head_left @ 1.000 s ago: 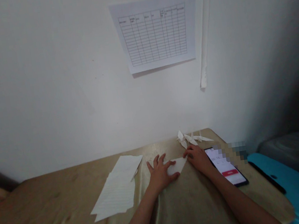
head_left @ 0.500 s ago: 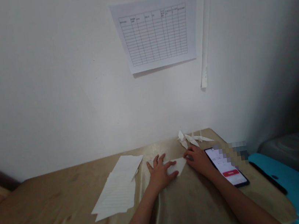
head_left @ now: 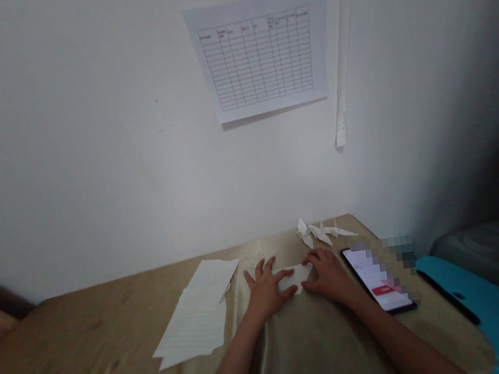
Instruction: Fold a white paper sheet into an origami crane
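Note:
A small piece of folded white paper [head_left: 297, 274] lies flat on the cloth-covered table between my hands. My left hand [head_left: 267, 288] rests at its left side, fingers spread, with thumb and forefinger touching the paper. At the right side, my right hand [head_left: 329, 275] holds the paper's edge with thumb and forefinger, its other fingers curled. Part of the paper is hidden under the fingers, so its exact folds cannot be made out. Several folded paper figures [head_left: 323, 232], pointed like origami cranes, lie just beyond my right hand.
Loose white sheets [head_left: 198, 318] are stacked to the left. A lit phone [head_left: 385, 292] lies beside my right forearm. A turquoise case-like object [head_left: 489, 308] stands off the table's right edge. Behind the table rises a wall with a printed chart [head_left: 265, 54].
My right hand has shifted slightly left at the paper's right end, its thumb now lower and apart from the forefinger. Less of the paper's right corner shows. My left hand has stayed put.

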### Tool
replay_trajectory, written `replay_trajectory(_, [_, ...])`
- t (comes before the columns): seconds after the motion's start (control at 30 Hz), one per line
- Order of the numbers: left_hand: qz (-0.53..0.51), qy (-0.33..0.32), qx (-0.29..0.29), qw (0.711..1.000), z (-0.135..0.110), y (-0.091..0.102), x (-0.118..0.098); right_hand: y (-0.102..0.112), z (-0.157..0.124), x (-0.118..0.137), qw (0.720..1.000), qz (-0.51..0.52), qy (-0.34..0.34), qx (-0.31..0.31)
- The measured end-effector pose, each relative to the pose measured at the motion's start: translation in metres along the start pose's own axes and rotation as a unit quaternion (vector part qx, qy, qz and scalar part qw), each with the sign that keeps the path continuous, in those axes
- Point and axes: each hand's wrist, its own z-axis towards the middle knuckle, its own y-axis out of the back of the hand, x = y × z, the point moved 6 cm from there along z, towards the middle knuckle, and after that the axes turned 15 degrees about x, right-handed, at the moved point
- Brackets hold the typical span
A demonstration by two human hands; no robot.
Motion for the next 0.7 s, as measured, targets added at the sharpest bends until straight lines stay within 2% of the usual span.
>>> replay_trajectory(0.37, [-0.003, 0.0, -0.003, 1.0, -0.001, 0.001, -0.001, -0.009, -0.004, 0.006, 1.0, -0.026, 0.005, 0.008])
replay_trajectory(0.7, [-0.003, -0.003, 0.0, 1.0, 0.0, 0.0, 0.0, 0.003, -0.004, -0.002, 0.999, 0.016, 0.031, 0.023])
